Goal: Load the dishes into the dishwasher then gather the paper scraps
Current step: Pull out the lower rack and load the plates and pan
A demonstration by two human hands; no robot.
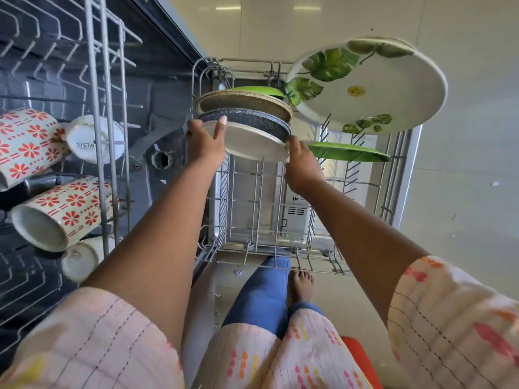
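Plate (254, 140) is pinched at both rims by left hand (206, 146) and right hand (302, 167); rack (252, 192) prongs below could be missed, tipping it.

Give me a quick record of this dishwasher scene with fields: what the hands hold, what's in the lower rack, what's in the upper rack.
held item: dark speckled plate, gripped at its rim by left hand and right hand
lower rack: tan speckled plate, two green plates, large leaf-print plate
upper rack: floral mugs, white cups
stage: plate not yet released into the rack
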